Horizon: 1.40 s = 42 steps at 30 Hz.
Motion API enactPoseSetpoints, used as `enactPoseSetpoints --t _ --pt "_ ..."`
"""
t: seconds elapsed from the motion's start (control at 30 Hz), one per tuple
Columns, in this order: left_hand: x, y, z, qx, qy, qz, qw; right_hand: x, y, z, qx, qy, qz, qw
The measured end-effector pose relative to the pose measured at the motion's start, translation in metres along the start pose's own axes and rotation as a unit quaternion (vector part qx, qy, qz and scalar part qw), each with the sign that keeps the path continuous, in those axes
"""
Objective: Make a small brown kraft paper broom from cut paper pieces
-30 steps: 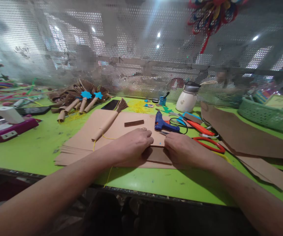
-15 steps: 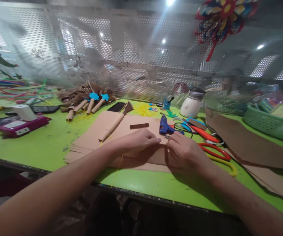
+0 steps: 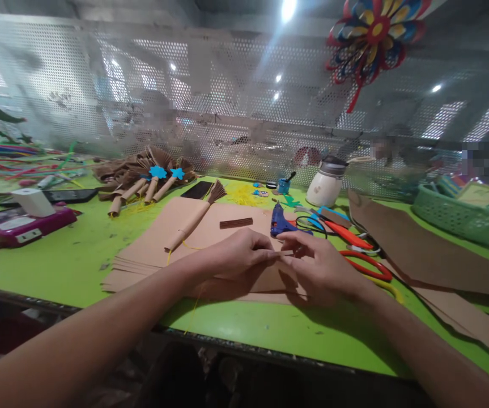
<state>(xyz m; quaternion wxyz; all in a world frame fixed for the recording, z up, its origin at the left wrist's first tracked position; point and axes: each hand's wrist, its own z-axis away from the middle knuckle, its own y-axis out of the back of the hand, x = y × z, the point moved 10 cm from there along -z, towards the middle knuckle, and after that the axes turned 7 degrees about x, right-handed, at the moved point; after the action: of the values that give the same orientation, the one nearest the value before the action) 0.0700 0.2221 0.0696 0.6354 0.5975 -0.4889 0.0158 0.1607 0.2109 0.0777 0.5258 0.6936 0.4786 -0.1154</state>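
Observation:
My left hand (image 3: pixel 246 252) and my right hand (image 3: pixel 314 260) meet over a stack of brown kraft paper (image 3: pixel 142 241). Between their fingertips is a thin brown paper strip (image 3: pixel 285 253), mostly hidden by the fingers. Both hands are closed in a pinch on it. Just beyond lies a pleated brown paper piece (image 3: pixel 236 222) on the stack. To its left rests a rolled paper tube with a fringed end (image 3: pixel 188 226), a yellow thread tied round it. A blue glue gun (image 3: pixel 279 220) sits right behind my right hand.
Red-handled scissors (image 3: pixel 367 266) and large brown sheets (image 3: pixel 422 255) lie on the right, by a green basket (image 3: pixel 452 218). A white jar (image 3: pixel 324 184) stands behind. Finished paper bundles (image 3: pixel 153 181) and a purple power strip (image 3: pixel 29 224) are left. A perforated screen (image 3: pixel 227 96) backs the green table (image 3: pixel 269 326).
My hands have come closer together and slightly up off the paper. The right hand has turned, its fingertips now meeting the left's at the strip. The view has shifted a little.

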Motion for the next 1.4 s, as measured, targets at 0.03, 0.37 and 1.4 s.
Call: enactPoseSetpoints --t 0.03,0.37,1.4 --pt "0.003 0.000 0.000 0.004 -0.008 -0.003 1.000 0.006 -0.003 0.000 -0.012 -0.031 -0.013 0.999" --pt "0.001 -0.008 0.002 -0.040 0.013 0.054 0.998 0.031 -0.007 0.005 0.001 -0.184 -0.133 0.974" --pt "-0.006 -0.017 0.005 -0.040 0.046 0.193 0.979 0.044 -0.019 0.007 0.002 -0.206 -0.223 0.953"
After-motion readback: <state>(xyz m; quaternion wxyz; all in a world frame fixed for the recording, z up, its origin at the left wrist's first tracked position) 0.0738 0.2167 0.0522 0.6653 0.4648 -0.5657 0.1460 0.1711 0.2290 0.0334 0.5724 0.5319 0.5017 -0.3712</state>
